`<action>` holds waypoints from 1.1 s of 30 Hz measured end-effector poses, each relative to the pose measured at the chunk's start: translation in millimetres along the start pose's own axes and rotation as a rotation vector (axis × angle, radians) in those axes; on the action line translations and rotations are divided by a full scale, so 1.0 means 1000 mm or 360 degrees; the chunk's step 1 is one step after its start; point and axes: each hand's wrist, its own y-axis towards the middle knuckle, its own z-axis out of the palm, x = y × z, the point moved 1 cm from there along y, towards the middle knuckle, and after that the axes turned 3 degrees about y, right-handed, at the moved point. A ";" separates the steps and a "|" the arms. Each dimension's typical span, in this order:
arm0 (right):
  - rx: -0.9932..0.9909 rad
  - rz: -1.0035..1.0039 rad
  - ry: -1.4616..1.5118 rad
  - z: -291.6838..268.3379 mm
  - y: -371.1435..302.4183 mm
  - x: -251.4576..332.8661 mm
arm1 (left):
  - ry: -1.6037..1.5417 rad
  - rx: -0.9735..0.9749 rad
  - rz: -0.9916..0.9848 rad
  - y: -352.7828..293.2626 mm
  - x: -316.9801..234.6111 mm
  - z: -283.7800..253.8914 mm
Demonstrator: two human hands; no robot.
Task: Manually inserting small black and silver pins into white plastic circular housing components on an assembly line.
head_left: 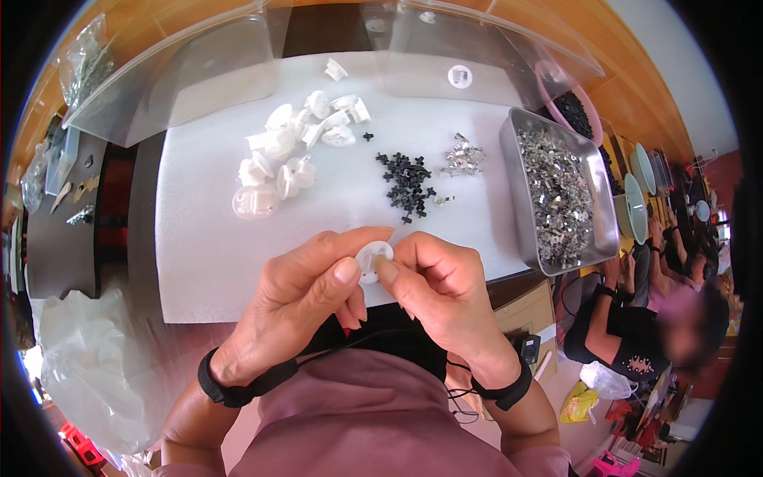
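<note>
White disc (372, 261) half hidden between both thumbs.

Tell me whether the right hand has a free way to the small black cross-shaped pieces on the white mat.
Probably yes, once freed. The right hand now pinches a white round part together with the left hand. The black cross pieces lie just ahead on the white mat, with bare mat between.

On the white worktop (207, 262) I see a heap of white plastic parts (290, 151), small black crosses (407, 181), a few metal clips (463, 159), and a steel tray (513, 187) full of clips at right.
</note>
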 end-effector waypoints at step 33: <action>-0.0262 -0.0351 -0.1991 -0.044 0.024 0.014 | -0.0222 -0.0128 0.0029 0.005 0.018 0.001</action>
